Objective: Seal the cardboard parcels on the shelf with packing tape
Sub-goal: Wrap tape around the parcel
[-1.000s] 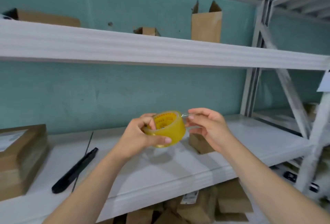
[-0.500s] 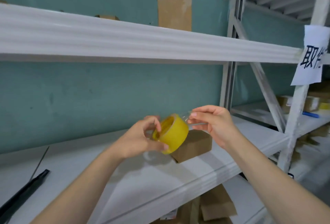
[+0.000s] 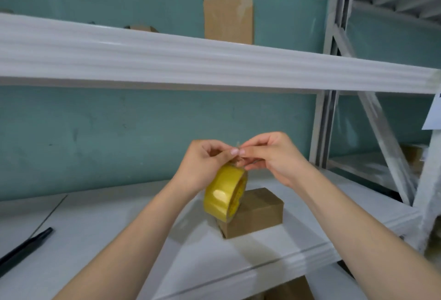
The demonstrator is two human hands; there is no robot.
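Observation:
A yellow roll of packing tape [image 3: 224, 192] hangs in the air above a small closed cardboard parcel [image 3: 255, 211] on the white shelf [image 3: 143, 240]. My left hand [image 3: 205, 163] and my right hand [image 3: 269, 156] meet just above the roll, fingertips together. Both pinch the clear loose end of the tape at the top of the roll. The parcel sits near the shelf's front edge, partly hidden behind the roll.
A black pen-like tool [image 3: 23, 249] lies on the shelf at the far left. An open-topped cardboard box [image 3: 228, 13] stands on the upper shelf [image 3: 214, 65]. White uprights and braces [image 3: 329, 120] stand at the right. More cardboard shows under the shelf [image 3: 293, 290].
The roll has dropped from my left hand's grip and now hangs below my fingertips. My two hands have come together above it. The view shifted right, over the small parcel.

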